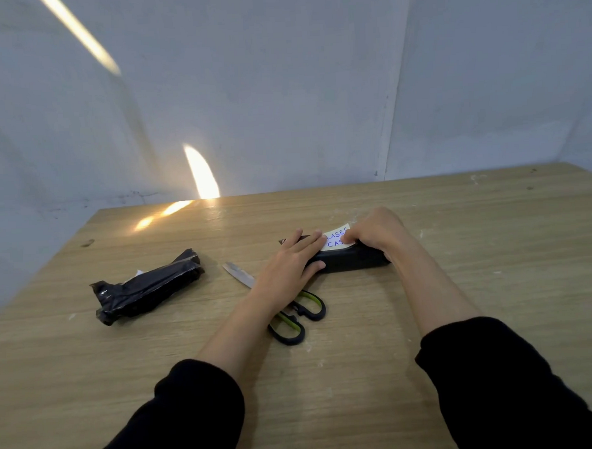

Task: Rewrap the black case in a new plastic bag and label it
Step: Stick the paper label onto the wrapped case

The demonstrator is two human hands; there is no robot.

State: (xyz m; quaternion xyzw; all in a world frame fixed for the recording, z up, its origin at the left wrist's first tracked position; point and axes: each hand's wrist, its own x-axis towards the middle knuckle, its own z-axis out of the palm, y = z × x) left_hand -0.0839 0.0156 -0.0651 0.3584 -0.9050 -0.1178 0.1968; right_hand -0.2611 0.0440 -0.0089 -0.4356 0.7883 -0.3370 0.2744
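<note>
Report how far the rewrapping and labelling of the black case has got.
Looks done: the black case seems wrapped, and the scissors lie set down on the table. In hand: the left hand and right hand press a white label onto it. Left: finishing the sticking. A black plastic bundle lies aside.

Both hands pressed down, arms reaching forward

The left hand [286, 262] lies flat, palm down, fingers [311, 241] straight and together, pointing forward and right, thumb spread out along the near side. The right hand [377, 232] sits just beyond those fingertips, curled over with knuckles raised, its fingertips tucked down toward the left hand's. Both forearms are bare up to black sleeves [494, 368] pushed back below the elbows; the arms converge from the near edge, wrists straight.
</note>
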